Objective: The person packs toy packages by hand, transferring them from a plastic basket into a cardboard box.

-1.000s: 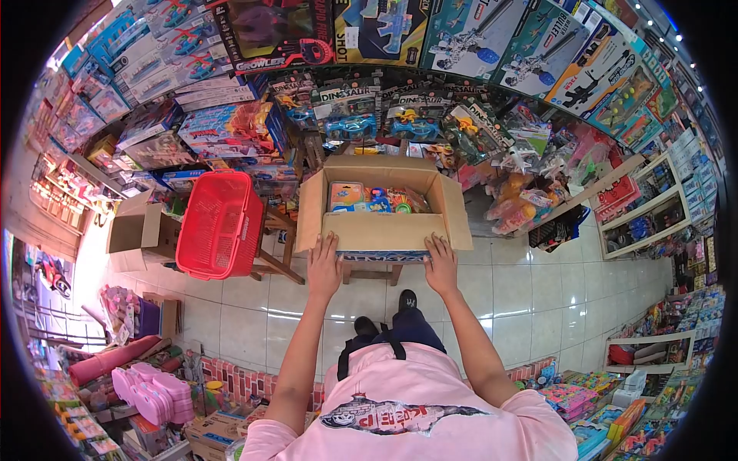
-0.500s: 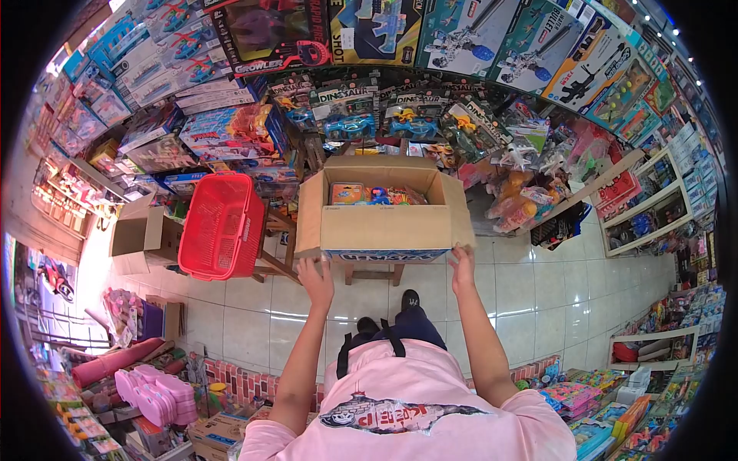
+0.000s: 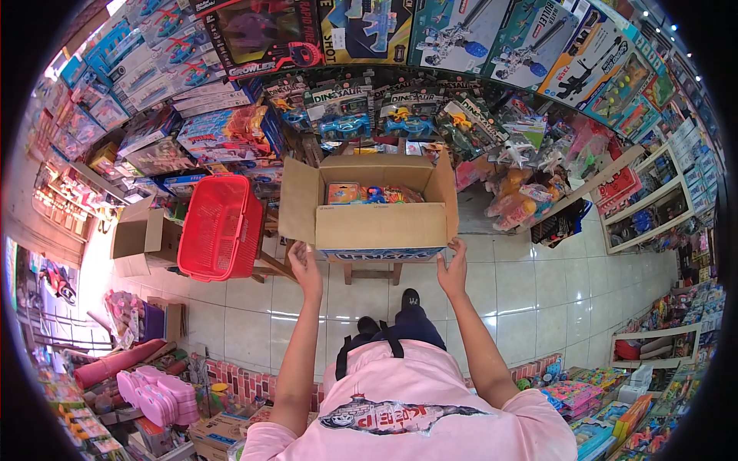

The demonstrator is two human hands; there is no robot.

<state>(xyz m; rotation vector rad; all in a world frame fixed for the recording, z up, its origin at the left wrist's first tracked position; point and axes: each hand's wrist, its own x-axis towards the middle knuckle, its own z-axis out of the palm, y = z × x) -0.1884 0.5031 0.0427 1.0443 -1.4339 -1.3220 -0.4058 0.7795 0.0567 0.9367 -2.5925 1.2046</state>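
An open cardboard box [image 3: 380, 224] stands on a wooden stool, with small packaged toys [image 3: 374, 194] inside. Its left flap spreads outward, while the right flap stands more upright. My left hand [image 3: 305, 265] is at the box's near left corner, fingers apart, just below the left flap. At the near right corner is my right hand [image 3: 452, 267], its fingers spread and the fingertips against or very near the box edge. Neither hand shows anything held in it.
To the left, an empty red plastic basket [image 3: 221, 228] rests beside another open cardboard box [image 3: 144, 238]. Packaged dinosaur toys [image 3: 344, 115] hang behind the stool. A white-framed rack [image 3: 649, 203] stands at the right, and pink items [image 3: 157, 396] lie at lower left.
The box has shifted slightly left. Its left flap now spreads wider and the right flap has risen. Both my hands have moved a little left.
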